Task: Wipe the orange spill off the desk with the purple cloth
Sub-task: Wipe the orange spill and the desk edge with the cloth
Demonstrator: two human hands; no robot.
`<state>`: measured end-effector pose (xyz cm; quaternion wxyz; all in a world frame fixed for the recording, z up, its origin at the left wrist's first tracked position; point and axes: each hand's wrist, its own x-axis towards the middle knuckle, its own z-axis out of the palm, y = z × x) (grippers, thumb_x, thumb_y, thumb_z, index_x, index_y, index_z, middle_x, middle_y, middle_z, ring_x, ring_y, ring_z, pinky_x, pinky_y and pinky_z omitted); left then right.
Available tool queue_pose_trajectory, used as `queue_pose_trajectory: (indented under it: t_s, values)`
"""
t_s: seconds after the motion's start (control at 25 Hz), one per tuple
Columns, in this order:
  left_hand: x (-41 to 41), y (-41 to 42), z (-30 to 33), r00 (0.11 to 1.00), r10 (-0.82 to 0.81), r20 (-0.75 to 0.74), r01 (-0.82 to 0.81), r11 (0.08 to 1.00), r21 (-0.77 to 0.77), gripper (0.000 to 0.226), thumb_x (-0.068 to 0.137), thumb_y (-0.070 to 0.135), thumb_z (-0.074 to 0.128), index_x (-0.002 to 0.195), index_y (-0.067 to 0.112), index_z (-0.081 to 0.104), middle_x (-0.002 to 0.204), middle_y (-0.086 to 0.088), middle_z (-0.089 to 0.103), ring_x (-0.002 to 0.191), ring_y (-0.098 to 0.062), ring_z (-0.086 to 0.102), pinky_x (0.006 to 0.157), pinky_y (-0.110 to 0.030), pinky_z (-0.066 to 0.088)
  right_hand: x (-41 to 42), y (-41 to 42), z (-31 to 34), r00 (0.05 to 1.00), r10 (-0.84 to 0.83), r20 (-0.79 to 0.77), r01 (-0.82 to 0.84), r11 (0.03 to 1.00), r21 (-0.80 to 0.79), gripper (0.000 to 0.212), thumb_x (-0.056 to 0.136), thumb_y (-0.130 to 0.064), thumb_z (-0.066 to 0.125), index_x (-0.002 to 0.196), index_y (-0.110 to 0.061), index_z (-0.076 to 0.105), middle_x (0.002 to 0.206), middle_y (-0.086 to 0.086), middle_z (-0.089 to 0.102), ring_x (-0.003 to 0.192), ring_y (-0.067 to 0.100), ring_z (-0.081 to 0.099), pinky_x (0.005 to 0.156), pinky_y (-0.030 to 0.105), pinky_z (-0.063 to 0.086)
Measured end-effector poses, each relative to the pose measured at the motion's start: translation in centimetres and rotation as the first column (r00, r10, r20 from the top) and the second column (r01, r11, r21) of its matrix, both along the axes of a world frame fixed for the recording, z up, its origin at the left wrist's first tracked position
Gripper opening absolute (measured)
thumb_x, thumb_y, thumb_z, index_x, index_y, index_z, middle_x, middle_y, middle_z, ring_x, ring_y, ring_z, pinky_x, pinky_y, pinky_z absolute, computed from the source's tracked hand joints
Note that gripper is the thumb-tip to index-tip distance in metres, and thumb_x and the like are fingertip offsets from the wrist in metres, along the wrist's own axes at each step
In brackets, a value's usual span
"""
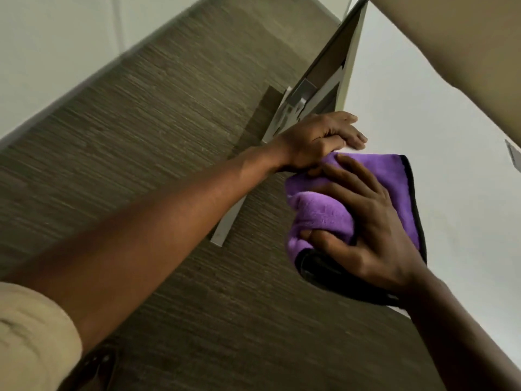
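Observation:
A purple cloth (pixel 324 213) with a black hem lies bunched at the near-left edge of the white desk (pixel 451 179). My right hand (pixel 369 230) presses down on it, fingers spread and curled into its folds. My left hand (pixel 318 139) grips the cloth's upper-left corner, with its fingertips resting on the desk. No orange spill shows in this view; the cloth and my hands cover part of the desk.
The view is strongly tilted. Grey-brown carpet (pixel 169 136) fills the left side. The desk's metal leg and bracket (pixel 293 108) stand just beyond my left hand. A beige panel (pixel 465 38) crosses the top right. A small grey object (pixel 514 155) sits at the right edge.

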<state>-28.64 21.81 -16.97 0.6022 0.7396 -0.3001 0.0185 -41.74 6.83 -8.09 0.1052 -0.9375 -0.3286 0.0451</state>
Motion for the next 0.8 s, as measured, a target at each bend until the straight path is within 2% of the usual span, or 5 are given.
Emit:
queue_pose_trajectory:
  t_s: [0.16,0.28,0.56,0.68,0.8]
  values:
    - [-0.2,0.1,-0.1,1.0,0.001,-0.026,-0.002,1.0,-0.02,0.038,0.091,0.01,0.043,0.113,0.009,0.073,0.131,0.0,0.066,0.144,-0.015,0.036,0.122,-0.041,0.026,-3.8,-1.4,-1.6,0.986,0.161,0.039,-0.16,0.987,-0.028,0.06,0.081,-0.06,0.069,0.135,-0.033,0.065,0.155,-0.008,0.049,0.156,0.024,0.028,0.121,0.06,0.027]
    - [-0.3,0.2,0.2,1.0,0.006,-0.015,-0.005,0.999,0.035,0.036,0.095,0.01,0.043,0.116,0.011,0.072,0.135,0.003,0.064,0.145,-0.012,0.034,0.122,-0.038,0.026,-6.1,-4.6,-2.0,0.997,-0.037,0.063,0.027,0.988,0.155,0.068,0.082,-0.054,0.072,0.143,-0.025,0.059,0.159,-0.002,0.048,0.154,0.022,0.035,0.121,0.06,0.032]
    - [-1.0,-0.8,0.1,0.993,0.111,-0.042,-0.112,0.993,-0.024,0.036,0.094,0.01,0.043,0.109,0.013,0.076,0.129,0.002,0.068,0.142,-0.014,0.039,0.119,-0.041,0.031,-10.6,-6.5,-4.8,0.835,-0.439,0.333,0.433,0.896,0.097,0.08,0.078,-0.063,0.065,0.148,-0.027,0.05,0.159,0.004,0.045,0.152,0.031,0.037,0.121,0.062,0.029]
    - [-1.3,-1.3,0.1,0.988,0.153,-0.026,-0.153,0.988,-0.032,0.038,0.092,0.007,0.042,0.109,0.009,0.075,0.127,-0.002,0.069,0.142,-0.017,0.039,0.118,-0.039,0.032,-9.4,-2.5,-5.0,0.849,-0.382,0.365,0.362,0.924,0.126,0.08,0.077,-0.064,0.065,0.15,-0.04,0.041,0.159,-0.003,0.042,0.151,0.031,0.039,0.118,0.058,0.032]
    - [-1.3,-1.2,0.3,0.989,0.144,-0.016,-0.145,0.989,-0.025,0.039,0.089,0.005,0.041,0.11,0.004,0.075,0.127,-0.007,0.068,0.141,-0.021,0.041,0.117,-0.038,0.032,-8.0,0.5,-4.5,0.882,-0.28,0.378,0.281,0.958,0.053,0.068,0.079,-0.061,0.07,0.143,-0.042,0.056,0.159,-0.005,0.046,0.15,0.032,0.04,0.114,0.058,0.036]
